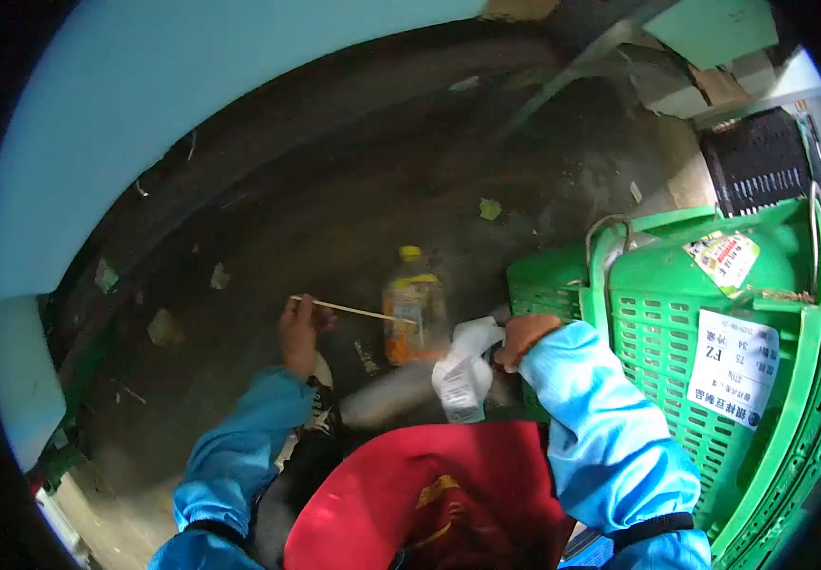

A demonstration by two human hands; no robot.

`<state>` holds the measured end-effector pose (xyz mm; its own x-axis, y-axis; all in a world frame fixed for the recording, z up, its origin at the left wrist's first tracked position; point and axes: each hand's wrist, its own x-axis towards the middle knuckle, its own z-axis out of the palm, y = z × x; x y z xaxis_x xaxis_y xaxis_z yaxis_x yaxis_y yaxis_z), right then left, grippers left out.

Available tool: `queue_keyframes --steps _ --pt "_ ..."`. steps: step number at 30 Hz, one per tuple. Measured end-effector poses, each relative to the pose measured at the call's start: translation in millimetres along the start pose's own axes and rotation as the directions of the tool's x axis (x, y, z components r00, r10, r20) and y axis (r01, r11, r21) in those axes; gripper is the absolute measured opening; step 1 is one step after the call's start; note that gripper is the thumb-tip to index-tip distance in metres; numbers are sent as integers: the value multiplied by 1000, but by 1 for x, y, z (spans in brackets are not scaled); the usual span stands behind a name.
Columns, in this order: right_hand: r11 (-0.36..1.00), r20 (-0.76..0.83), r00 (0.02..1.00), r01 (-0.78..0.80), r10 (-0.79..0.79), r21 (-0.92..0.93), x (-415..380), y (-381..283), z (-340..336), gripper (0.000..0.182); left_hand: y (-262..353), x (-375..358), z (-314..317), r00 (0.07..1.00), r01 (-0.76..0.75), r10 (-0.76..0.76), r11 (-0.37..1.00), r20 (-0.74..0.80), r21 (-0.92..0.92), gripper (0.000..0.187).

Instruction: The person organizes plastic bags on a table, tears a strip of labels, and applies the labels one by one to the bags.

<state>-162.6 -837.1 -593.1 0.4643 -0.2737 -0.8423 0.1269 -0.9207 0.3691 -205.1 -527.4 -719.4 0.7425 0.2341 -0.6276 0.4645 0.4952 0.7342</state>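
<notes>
Pinching one end of a thin, pale wooden stick (352, 310), the left hand (298, 332) has its grip closed on it; the stick's long axis runs nearly level, pointing right toward a clear plastic bottle with a yellow cap (413, 306). The bottle stands about upright on the dark, gritty floor (334, 190), its orange and yellow label too blurred to read. The right hand (523, 338) has its grip clamped on a crumpled white plastic wrapper (465, 370), just right of the bottle. Both sleeves are smooth blue fabric. Beside the right arm stand stacked green plastic lattice crates (715, 380); a white paper label (734, 366) on one reads "FZ", "76" and "34", with smaller print unreadable.
</notes>
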Motion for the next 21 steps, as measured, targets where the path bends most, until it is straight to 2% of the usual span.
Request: queue_keyframes --steps 2,3,5,6,8,10,13,15,16,18,20,21 --pt "999 -141 990 24 -30 -38 63 3 62 52 10 3 -7 997 -73 74 990 -5 119 17" --pt "999 -133 991 24 -28 -36 53 3 57 52 16 -2 -4 998 -65 66 990 -5 123 17" --pt "931 -168 975 192 -145 309 25 1 29 65 30 -17 7 994 -100 96 992 46 74 19" --pt "932 -166 975 192 -146 308 28 -2 27 65 35 -24 12 995 -98 95 993 44 73 19" --pt "862 -152 969 241 -193 446 29 -11 13 75 39 -35 24 967 -234 190 924 168 304 19" --pt "868 -147 972 232 -185 440 28 -16 -1 78 37 -38 31 968 -218 173 937 181 274 19" --pt "822 -179 951 310 -254 478 40 -19 -8 82 34 -35 23 970 -175 122 951 211 255 18" --pt "908 -112 971 238 -212 344 17 -22 -27 88 32 -36 22 970 -146 86 954 228 262 17" --pt "909 -109 971 238 -214 342 14 -23 -30 88 33 -39 24 972 -97 27 950 232 297 17" --pt "901 -339 923 295 -182 318 12 -27 -32 76 32 -42 22 973 -46 -34 941 228 335 17" --pt "895 -373 900 341 -223 287 16 -35 -35 73 26 -46 11 954 -229 63 783 293 578 16" --pt "888 -408 875 383 -260 255 17 -40 -36 71 19 -46 6 955 -228 61 781 292 581 16"
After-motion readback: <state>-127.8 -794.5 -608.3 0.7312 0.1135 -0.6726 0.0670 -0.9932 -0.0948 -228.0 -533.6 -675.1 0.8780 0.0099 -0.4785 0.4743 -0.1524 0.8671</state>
